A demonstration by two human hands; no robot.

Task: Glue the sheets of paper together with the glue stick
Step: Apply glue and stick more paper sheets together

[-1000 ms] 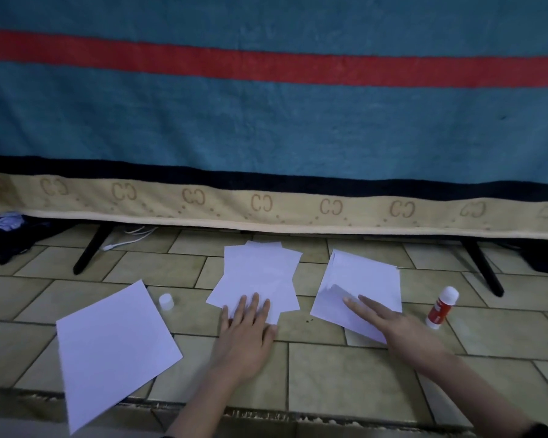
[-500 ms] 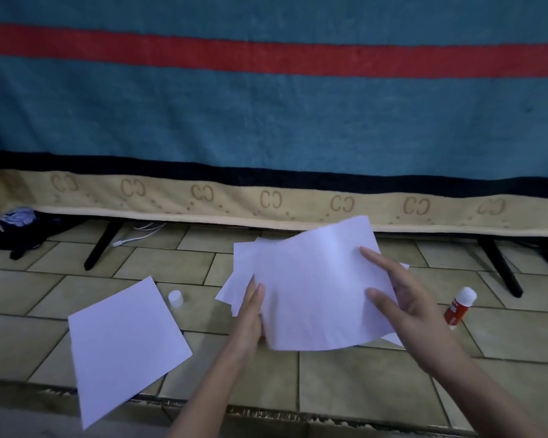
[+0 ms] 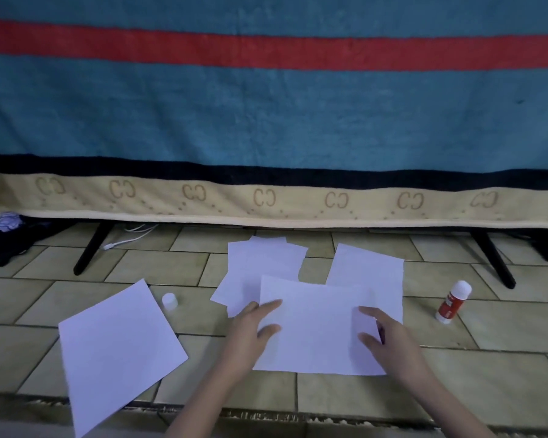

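Observation:
A white sheet (image 3: 316,330) lies flat on the tiled floor in front of me. My left hand (image 3: 250,333) rests on its left edge with thumb and forefinger on top. My right hand (image 3: 392,339) rests on its right edge the same way. Behind it lie a small pile of white sheets (image 3: 263,263) and another sheet (image 3: 370,267), both partly covered by it. A further sheet (image 3: 117,349) lies apart at the left. The red and white glue stick (image 3: 452,301) lies on the floor to the right, beyond my right hand. Its white cap (image 3: 169,300) sits left of the pile.
A teal blanket (image 3: 266,121) with a red stripe and beige border hangs across the back. Black slanted legs (image 3: 92,248) (image 3: 494,260) stand on the tiles under it. A white cable (image 3: 130,235) and dark cloth (image 3: 7,232) lie at far left.
The right hand lifted a sheet from the right pile, carried it up and leftward, and it now lies flat in front with both hands on its edges. The left hand left the middle pile.

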